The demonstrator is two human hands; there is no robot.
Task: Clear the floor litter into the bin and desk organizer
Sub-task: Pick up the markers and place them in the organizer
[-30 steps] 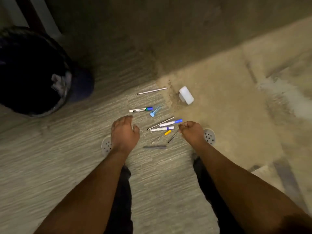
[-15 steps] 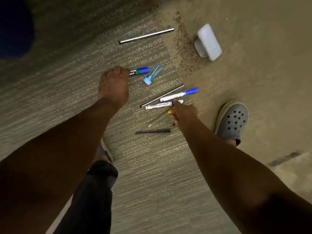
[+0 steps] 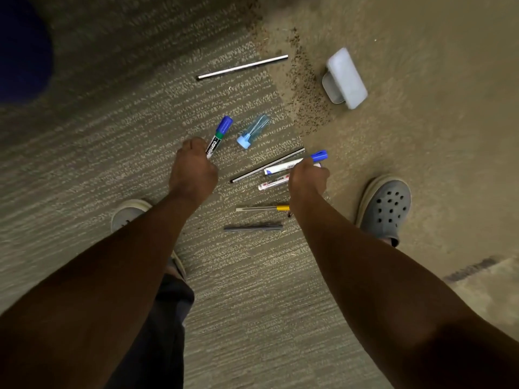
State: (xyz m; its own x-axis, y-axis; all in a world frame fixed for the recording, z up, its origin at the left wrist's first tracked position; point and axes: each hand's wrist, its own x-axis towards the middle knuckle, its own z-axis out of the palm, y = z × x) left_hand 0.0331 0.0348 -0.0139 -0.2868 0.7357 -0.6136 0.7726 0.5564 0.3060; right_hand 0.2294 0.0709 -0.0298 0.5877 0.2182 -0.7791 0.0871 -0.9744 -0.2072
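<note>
Pens and markers lie scattered on the carpet in front of me. My left hand (image 3: 193, 171) is closed on a white marker with a green band and blue cap (image 3: 221, 133), which points up and away from my fist. My right hand (image 3: 308, 177) is closed around the blue-capped white marker (image 3: 280, 167) near its cap. Between my hands lie a thin dark rod (image 3: 266, 165) and a second white marker (image 3: 273, 183). Below them are a clear pen with a yellow end (image 3: 262, 208) and a grey pen (image 3: 252, 228). A small clear tube with a light-blue cap (image 3: 250, 133) lies beside the left marker.
A silver rod (image 3: 243, 67) and a white board eraser (image 3: 347, 78) lie farther out, near where the striped carpet meets plain tan floor. My grey clogs stand at either side, the right one (image 3: 387, 209) and the left one (image 3: 127, 213). A dark blue shape (image 3: 22, 49) fills the top left corner.
My left hand has closed on the green-banded marker and swung it from lying sideways to pointing away. My right hand moved up from the yellow-ended pen to the blue-capped marker.
</note>
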